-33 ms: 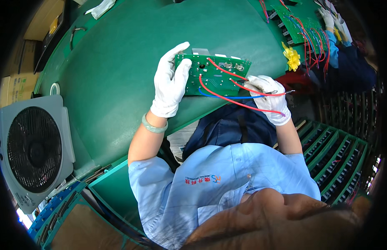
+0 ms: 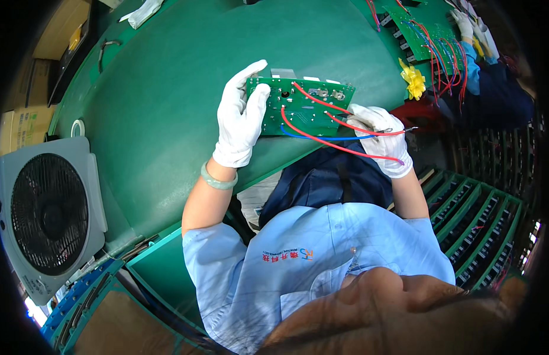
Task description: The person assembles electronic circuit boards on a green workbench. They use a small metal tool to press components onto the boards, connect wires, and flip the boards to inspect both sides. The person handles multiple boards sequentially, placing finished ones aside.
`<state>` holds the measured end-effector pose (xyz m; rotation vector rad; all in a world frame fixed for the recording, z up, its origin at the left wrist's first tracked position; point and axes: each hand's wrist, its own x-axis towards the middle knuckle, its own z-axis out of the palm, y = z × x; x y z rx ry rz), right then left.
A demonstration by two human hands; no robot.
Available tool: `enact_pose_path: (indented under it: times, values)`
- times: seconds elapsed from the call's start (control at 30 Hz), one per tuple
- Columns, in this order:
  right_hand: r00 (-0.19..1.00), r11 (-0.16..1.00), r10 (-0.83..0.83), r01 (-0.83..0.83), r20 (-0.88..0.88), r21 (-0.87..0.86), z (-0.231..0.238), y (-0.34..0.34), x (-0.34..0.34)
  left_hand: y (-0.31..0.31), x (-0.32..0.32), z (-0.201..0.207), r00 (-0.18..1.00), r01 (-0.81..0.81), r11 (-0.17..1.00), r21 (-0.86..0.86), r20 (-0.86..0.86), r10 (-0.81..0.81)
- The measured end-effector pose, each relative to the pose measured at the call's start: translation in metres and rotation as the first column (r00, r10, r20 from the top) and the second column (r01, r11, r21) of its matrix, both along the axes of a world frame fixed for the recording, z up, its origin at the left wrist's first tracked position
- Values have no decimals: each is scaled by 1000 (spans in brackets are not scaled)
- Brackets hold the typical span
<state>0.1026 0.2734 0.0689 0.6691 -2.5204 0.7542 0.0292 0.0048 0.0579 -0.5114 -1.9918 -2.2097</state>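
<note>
A green circuit board (image 2: 310, 118) is tilted up over the table's near edge, its soldered face showing. My gloved left hand (image 2: 236, 127) grips its left end, thumb across the face and index finger stretched past the top corner. At the lower right corner, my gloved right hand (image 2: 390, 145) has its fingers closed at the board's edge, partly hidden by wires. Several red wires (image 2: 313, 136) and one blue wire (image 2: 325, 138) run from the board across the right hand. Their stripped or sleeved ends lie over the glove.
The green tabletop (image 2: 186, 89) spreads beyond the board. A grey box fan (image 2: 52, 207) stands at left. At far right, another person's gloved hand (image 2: 463, 25) is by a larger wired board (image 2: 422, 44), near a yellow bow (image 2: 413, 81). Green racks (image 2: 475, 228) stand lower right.
</note>
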Motion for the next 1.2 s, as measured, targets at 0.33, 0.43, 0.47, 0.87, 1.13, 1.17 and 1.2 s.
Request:
enact_pose_path:
  times: [0.33, 0.43, 0.47, 0.87, 1.13, 1.17, 1.2]
  values:
    - [977, 953, -213, 205, -13, -221, -13, 7, 9, 1, -2, 2, 999, -23, 999, -23, 33, 24]
    - [958, 915, -284, 285, 46, -284, -20, 11, 4, 0, -6, -1, 999, -34, 999, -17, 32, 35]
    - [949, 901, -308, 313, 66, -300, -24, 12, 1, -1, -8, -3, 999, -24, 1000, 3, 48, 24]
    - [818, 480, 68, 474, 570, -738, -42, 24, -65, -9, -20, 0, 954, 59, 992, 113, 286, -89]
    - [730, 479, 132, 545, 670, -688, -58, 30, -70, -13, -23, -2, 950, 87, 986, 144, 287, -126]
    - [731, 485, 130, 543, 670, -686, -61, 31, -70, -13, -23, -3, 950, 88, 986, 143, 285, -126]
    - [734, 475, 136, 541, 665, -694, -60, 30, -70, -14, -24, -3, 946, 94, 982, 166, 292, -139]
